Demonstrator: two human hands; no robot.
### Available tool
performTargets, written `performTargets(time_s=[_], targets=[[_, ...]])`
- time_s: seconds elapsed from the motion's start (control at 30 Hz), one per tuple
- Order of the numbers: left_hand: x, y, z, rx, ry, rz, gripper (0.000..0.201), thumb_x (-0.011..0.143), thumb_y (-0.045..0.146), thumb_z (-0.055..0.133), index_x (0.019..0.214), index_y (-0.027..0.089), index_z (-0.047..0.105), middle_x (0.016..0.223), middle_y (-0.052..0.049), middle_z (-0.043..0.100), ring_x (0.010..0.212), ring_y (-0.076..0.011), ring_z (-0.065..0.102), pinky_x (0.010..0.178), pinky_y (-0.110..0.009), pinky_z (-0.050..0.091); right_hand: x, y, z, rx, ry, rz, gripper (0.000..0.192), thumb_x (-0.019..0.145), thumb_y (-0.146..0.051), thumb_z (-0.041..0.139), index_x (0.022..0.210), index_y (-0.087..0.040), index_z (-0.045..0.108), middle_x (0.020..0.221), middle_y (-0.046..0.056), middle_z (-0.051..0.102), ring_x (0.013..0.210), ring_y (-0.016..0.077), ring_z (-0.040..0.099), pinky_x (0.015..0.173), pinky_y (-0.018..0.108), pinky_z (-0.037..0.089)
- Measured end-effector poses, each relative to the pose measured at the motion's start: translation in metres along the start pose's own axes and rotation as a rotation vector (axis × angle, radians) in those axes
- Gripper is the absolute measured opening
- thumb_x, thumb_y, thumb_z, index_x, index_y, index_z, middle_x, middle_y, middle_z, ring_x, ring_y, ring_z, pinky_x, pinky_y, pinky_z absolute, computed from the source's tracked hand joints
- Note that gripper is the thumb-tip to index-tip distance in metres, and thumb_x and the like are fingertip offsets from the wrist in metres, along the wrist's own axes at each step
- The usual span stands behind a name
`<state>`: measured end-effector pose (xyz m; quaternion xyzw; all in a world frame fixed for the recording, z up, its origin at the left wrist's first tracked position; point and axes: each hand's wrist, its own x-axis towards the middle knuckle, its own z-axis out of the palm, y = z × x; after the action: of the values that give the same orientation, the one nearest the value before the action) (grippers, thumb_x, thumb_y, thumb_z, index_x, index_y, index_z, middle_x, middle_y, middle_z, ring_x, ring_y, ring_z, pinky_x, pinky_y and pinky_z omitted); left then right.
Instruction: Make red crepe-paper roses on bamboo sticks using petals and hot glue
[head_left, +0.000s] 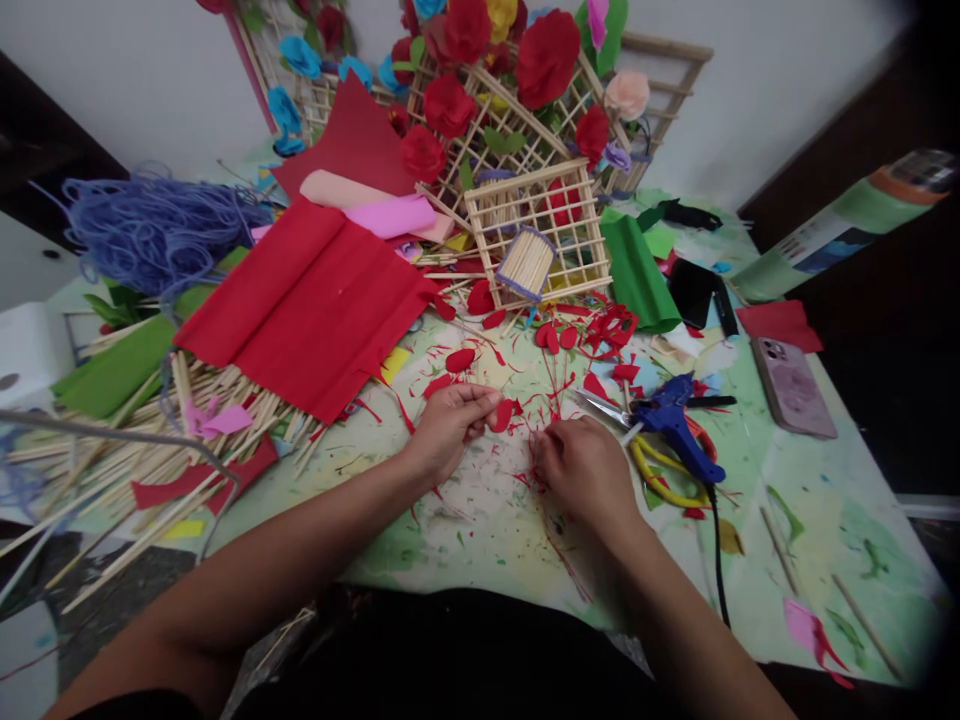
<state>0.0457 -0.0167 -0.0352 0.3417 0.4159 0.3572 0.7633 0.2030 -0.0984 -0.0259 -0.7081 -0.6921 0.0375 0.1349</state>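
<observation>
My left hand [454,425] pinches a small red paper petal [502,416] between thumb and fingertips, just above the table. To its right, my right hand [586,468] is closed low over the tabletop, its fingers curled by some thin red strands; what they grip is too small to make out. Red paper scraps and more petals [460,360] lie beyond both hands. Scissors [600,408] with yellow handles and a blue glue gun [679,425] rest just right of my right hand.
A large red crepe paper sheet [307,300] covers bundled sticks [247,400] on the left, below tangled blue cord [161,230]. Stick lattices [540,235] with paper flowers [549,58] stand at the back. A phone [793,388] and a bottle [832,230] are on the right.
</observation>
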Motion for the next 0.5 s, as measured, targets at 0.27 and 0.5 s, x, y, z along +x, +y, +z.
performTargets(time_s=[0.27,0.5], targets=[[-0.0015,-0.0004,0.0000,0.001,-0.017,0.000,0.030,0.059,0.033,0.078,0.071,0.011,0.060,0.048,0.002,0.054,0.041,-0.0024,0.036,0.041,-0.017,0.019,0.0033,0.0018,0.0117,0.100,-0.010,0.033,0.015,0.080,-0.022,0.052,0.069,-0.018,0.061,0.066,0.007,0.062,0.070,0.0208,0.053,0.065,0.031,0.036],[-0.0011,-0.0018,-0.0007,0.013,-0.029,0.002,0.029,0.061,0.033,0.077,0.071,0.012,0.060,0.048,0.003,0.054,0.041,-0.0022,0.035,0.041,-0.018,0.019,0.0009,0.0060,0.0112,0.175,0.075,0.062,0.020,0.084,-0.023,0.047,0.073,-0.018,0.062,0.069,0.007,0.062,0.070,0.0209,0.054,0.066,0.032,0.038]])
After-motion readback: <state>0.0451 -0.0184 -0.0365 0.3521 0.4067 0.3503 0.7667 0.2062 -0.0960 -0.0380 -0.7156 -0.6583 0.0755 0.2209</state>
